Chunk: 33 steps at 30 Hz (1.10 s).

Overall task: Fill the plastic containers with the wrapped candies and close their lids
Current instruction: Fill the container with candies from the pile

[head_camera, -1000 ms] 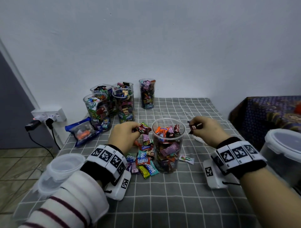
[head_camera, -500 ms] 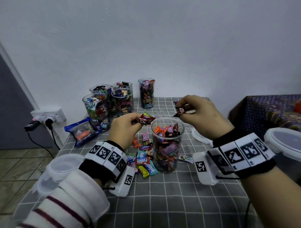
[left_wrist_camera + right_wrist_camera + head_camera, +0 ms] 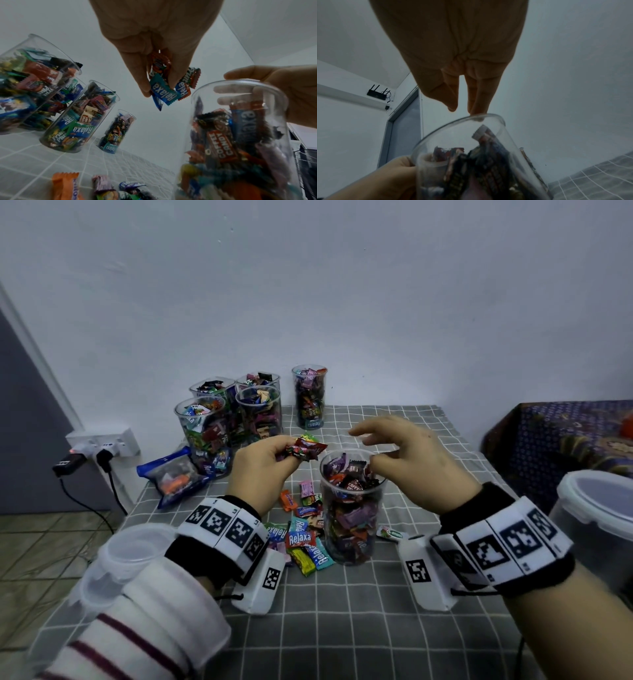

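Candies fill the clear plastic container (image 3: 351, 505) at the centre of the head view almost to its rim, a "COFFEE CANDY" wrapper showing through the wall in the left wrist view. Left of it in the frame, the left hand (image 3: 260, 470) is raised beside the rim, thumb and fingers pinched together on a small bunch of wrapped candies (image 3: 306, 449); the left wrist view shows a teal "Relaxa" wrapper (image 3: 164, 92) and several others held between the fingertips. To the right, the right hand (image 3: 407, 463) hangs over the container's mouth with its fingers spread apart and loosely bent, nothing in them; in the right wrist view one fingertip (image 3: 478, 108) is just at the rim, though whether it touches cannot be told. On the grey checked tablecloth (image 3: 342, 628) at the container's lower left lies a heap of loose candies (image 3: 305, 529), and one more candy (image 3: 388, 533) lies at its lower right. Toward the upper left of the frame, against the wall, stand four filled containers (image 3: 236, 419) close together, with a fifth container (image 3: 309, 396) apart to their right, all without lids. A blue bag (image 3: 173, 475) lies at the cloth's left edge. At the lower left edge sits a stack of empty containers (image 3: 120, 563), and at the right edge a lidded tub (image 3: 596, 515).
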{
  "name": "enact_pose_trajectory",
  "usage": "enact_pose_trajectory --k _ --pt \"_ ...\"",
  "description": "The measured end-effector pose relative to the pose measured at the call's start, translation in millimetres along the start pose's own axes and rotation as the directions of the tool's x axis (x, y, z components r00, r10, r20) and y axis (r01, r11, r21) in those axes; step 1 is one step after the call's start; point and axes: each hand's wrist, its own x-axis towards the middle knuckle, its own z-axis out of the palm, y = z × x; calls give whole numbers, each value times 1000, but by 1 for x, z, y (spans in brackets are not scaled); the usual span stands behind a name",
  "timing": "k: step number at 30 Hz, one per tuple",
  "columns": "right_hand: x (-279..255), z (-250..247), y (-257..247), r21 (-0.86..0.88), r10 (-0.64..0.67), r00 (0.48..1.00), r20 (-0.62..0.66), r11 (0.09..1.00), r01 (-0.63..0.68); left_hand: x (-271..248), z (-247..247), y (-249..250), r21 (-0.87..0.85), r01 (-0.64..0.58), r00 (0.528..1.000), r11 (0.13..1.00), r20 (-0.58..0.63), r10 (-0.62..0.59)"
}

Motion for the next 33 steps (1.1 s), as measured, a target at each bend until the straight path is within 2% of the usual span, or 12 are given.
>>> enact_pose_trajectory --k 2,4,8,13,18,23,33 --pt "-3 0 4 29 29 997 -65 999 -27 1 0 -1 0 -7 1000 1000 -9 7" --pt "-7 1 12 56 71 995 -63 996 -68 1 0 0 -12 -11 1000 1000 -16 11" --pt "-16 10 31 122 210 970 124 967 -225 2 0 7 -7 -75 997 997 -33 74" --pt "-22 20 38 306 235 930 283 897 -320 7 6 20 115 -202 977 973 -40 208" --pt "-22 28 47 412 167 948 272 870 -272 3 12 36 206 -279 959 938 15 282" --pt "-22 30 53 471 137 954 265 845 -252 0 16 40 210 -291 956 933 102 275" --pt "-23 34 57 395 169 962 215 886 -244 1 18 44 111 -323 946 940 69 317"
